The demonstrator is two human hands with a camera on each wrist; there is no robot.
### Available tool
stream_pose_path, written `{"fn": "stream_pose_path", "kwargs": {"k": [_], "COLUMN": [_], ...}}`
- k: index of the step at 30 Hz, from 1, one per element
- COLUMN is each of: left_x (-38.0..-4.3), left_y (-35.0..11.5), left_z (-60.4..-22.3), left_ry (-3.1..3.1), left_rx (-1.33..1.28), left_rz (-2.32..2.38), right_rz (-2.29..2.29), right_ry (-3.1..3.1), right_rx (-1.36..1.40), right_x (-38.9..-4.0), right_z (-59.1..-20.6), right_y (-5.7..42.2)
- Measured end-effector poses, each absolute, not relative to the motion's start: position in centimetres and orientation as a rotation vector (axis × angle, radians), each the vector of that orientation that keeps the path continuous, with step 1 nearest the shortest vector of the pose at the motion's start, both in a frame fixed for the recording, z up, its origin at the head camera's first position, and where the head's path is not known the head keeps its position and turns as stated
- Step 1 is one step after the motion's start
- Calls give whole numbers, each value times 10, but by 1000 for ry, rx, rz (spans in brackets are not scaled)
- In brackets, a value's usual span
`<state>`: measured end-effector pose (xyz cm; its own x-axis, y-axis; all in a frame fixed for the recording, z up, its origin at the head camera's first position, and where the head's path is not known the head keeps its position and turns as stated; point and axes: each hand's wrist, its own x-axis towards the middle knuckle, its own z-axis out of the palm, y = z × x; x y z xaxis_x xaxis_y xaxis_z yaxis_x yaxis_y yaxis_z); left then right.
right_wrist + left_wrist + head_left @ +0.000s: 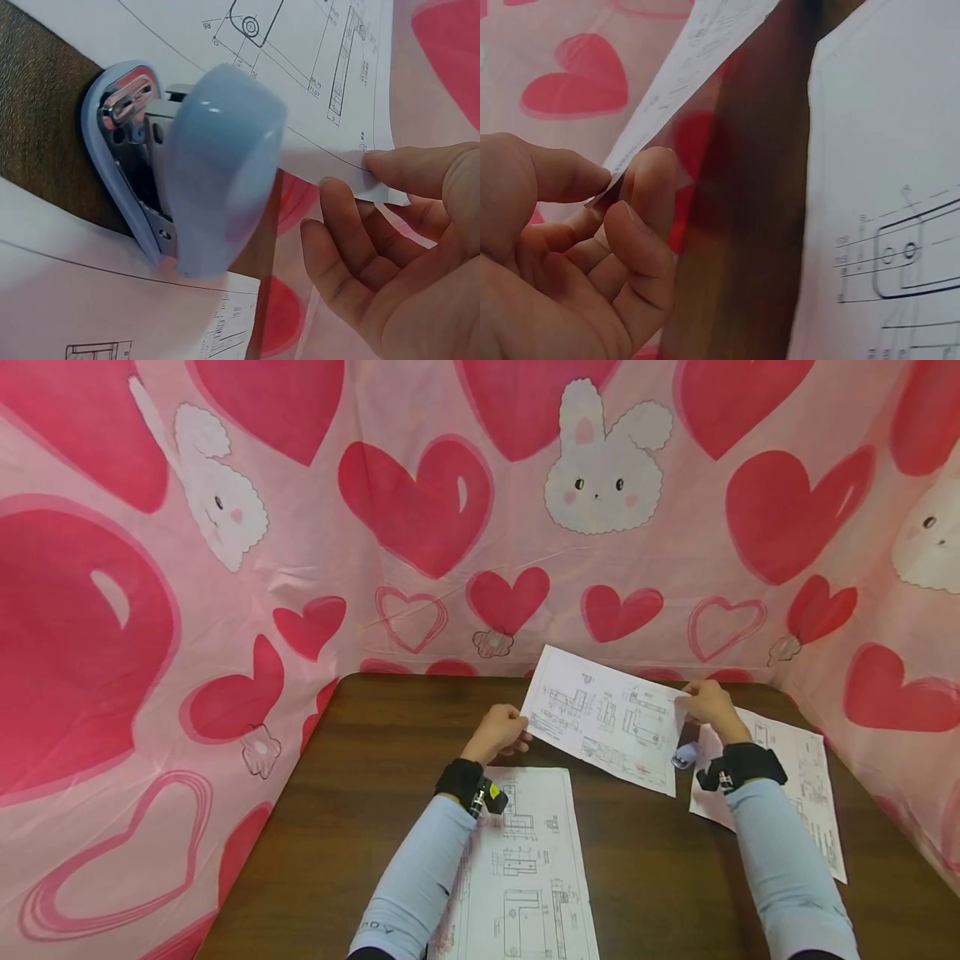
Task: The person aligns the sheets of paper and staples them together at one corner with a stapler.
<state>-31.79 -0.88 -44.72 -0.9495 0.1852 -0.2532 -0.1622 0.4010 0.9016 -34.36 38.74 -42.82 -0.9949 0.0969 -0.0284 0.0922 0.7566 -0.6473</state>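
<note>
Both hands hold up one sheet of paper point(592, 727) printed with technical drawings, tilted above the back of the table. My left hand point(498, 732) pinches its left edge between thumb and fingers, as the left wrist view point(577, 247) confirms. At the upper right corner, my right hand point(711, 706) pinches the sheet point(315, 97) between thumb and index finger. A small light-blue stapler point(686, 755) is just below the right hand, near the sheet's right edge. In the right wrist view the stapler point(225, 172) appears large, its jaws apart.
A second drawing sheet point(525, 860) lies on the brown table point(337, 827) beneath the left forearm. Another printed sheet point(813, 777) lies at the right, partly covered by the right forearm. A pink heart-patterned cloth point(517, 543) surrounds the table at back and sides.
</note>
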Motion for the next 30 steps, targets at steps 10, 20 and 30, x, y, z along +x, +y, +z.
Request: {"fn": "stream_pose_path", "kwargs": {"k": [10, 20, 30], "left_x": [-318, -322, -323], "left_y": [-18, -31, -41], "left_z": [-434, -424, -410], "left_ry": [2486, 2562, 2689], "left_rx": [79, 31, 20], "left_rz": [1560, 1629, 1642], "right_rz": [1117, 1111, 1162], "right_ry": [-2875, -2767, -2658], "right_rx": [-144, 2, 79], "right_x": [-328, -320, -317], "right_z": [-419, -418, -414], "right_y": [378, 371, 366]}}
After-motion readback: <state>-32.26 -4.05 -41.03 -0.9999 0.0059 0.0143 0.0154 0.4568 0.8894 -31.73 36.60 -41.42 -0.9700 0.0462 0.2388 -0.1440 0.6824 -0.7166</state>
